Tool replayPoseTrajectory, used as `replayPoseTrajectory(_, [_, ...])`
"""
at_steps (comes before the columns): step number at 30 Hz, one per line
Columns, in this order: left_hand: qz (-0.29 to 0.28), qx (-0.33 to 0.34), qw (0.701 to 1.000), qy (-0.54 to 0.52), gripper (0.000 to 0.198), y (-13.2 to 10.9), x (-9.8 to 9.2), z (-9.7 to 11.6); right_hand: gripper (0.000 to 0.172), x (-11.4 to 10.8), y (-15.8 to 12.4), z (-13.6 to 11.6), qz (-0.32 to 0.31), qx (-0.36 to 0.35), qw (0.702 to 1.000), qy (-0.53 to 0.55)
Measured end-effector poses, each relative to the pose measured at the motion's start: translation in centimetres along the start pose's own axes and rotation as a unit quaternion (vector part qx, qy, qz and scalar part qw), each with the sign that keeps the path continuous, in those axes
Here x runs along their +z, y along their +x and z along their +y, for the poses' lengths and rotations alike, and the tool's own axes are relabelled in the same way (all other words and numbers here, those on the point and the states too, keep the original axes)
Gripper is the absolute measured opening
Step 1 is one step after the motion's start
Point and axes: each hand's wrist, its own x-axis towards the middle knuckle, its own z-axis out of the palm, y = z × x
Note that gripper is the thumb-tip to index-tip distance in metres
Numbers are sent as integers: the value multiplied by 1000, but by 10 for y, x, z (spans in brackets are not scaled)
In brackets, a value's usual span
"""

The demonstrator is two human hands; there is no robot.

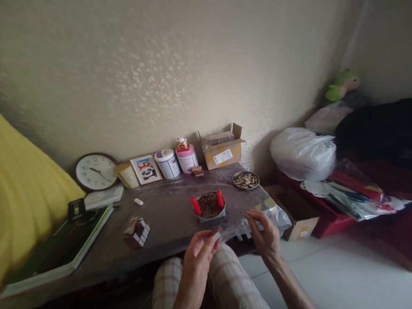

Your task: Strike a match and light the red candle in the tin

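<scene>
My left hand (199,256) is raised over my lap, fingers closed on a small matchbox (216,233). My right hand (264,233) is just to its right, thumb and forefinger pinched on a thin matchstick (244,213). Directly beyond both hands, near the table's front edge, stands a round tin (208,206) of dark material with two red candles (196,205) upright in it. A shallow round dish (246,180) holding several matchsticks lies farther back on the right.
The low table (168,223) under plastic sheeting carries a small cube-like puzzle (138,231), a book (61,251), a wall clock (95,171), a framed picture, jars and a cardboard box (223,151). White bags and clutter lie to the right.
</scene>
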Motion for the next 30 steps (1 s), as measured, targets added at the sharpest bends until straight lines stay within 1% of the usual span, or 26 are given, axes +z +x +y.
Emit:
replayPoseTrajectory(1, [2, -2, 1000, -1, 19, 0, -2, -1, 6, -3, 2, 0, 7, 10, 1000, 4])
replayPoseTrajectory(3, [6, -6, 1000, -1, 19, 0, -3, -2, 5, -9, 4, -6, 15, 30, 999, 28])
replayPoseTrajectory(6, [6, -8, 1000, 2, 20, 0, 1, -1, 2, -13, 4, -27, 2, 42, 996, 77])
replayPoseTrajectory(10, [-9, 8, 1000, 2, 21, 1, 9, 2, 9, -10, -3, -51, -42, -8, 993, 106])
replayPoseTrajectory(14, [-27, 7, 1000, 1, 21, 2, 12, 2, 14, -7, -5, -60, -83, -66, 989, 103])
replayPoseTrajectory(16, [-24, 6, 1000, -1, 20, 3, 11, 2, 16, -12, -1, -66, -72, -75, 990, 95])
replayPoseTrajectory(19, [-12, 3, 1000, -2, 19, 5, 12, 2, 22, -21, 5, -74, -30, -80, 991, 103])
replayPoseTrajectory(20, [-12, 3, 1000, -4, 19, 6, 14, 2, 24, -22, 5, -74, -32, -92, 989, 109])
replayPoseTrajectory(21, [-13, 5, 1000, -5, 19, 6, 15, 2, 25, -21, 4, -71, -47, -104, 987, 111])
replayPoseTrajectory(23, [-19, 11, 1000, -8, 18, 7, 17, 2, 20, -14, 0, -54, -101, -123, 982, 101])
replayPoseTrajectory(24, [-21, 12, 1000, -8, 17, 7, 17, 1, 17, -9, -2, -42, -114, -85, 986, 88])
replayPoseTrajectory(25, [-23, 11, 1000, -7, 17, 7, 17, 1, 12, -4, -3, -29, -85, -22, 993, 74])
replayPoseTrajectory(26, [-23, 9, 1000, -5, 17, 6, 16, 0, 10, 0, -4, -17, -54, 10, 997, 62])
replayPoseTrajectory(28, [-17, 2, 1000, 2, 17, 5, 11, -1, 8, 3, -2, 4, -5, 67, 997, 47])
replayPoseTrajectory(30, [-4, 0, 1000, 4, 18, 3, 6, -2, 11, -1, 4, 14, 18, 105, 993, 48])
